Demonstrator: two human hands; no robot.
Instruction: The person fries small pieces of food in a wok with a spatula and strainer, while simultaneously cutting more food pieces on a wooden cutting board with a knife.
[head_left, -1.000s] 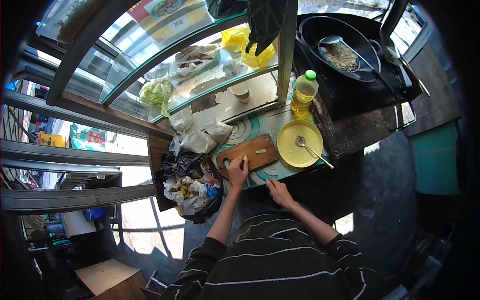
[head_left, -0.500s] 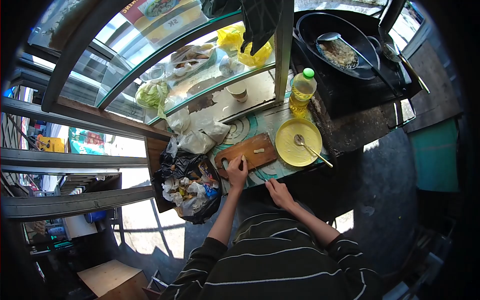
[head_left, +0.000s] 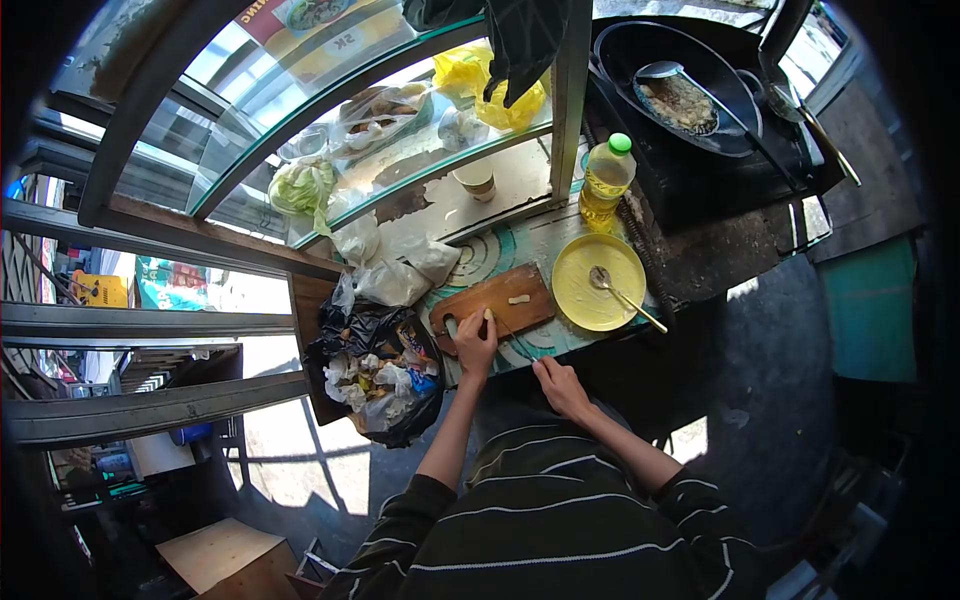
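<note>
street stall counter; left hand (head_left: 474,343) pinned pale piece on board (head_left: 492,303), right hand (head_left: 562,387) gripped knife; fingertips best kept tucked.

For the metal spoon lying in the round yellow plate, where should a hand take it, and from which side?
Probably by the handle of the metal spoon, from the plate's lower right edge. Its bowl rests near the middle of the round yellow plate, while the thin handle slants down and right, its end past the rim, clear of the clear plastic oil bottle with the green cap.
</note>
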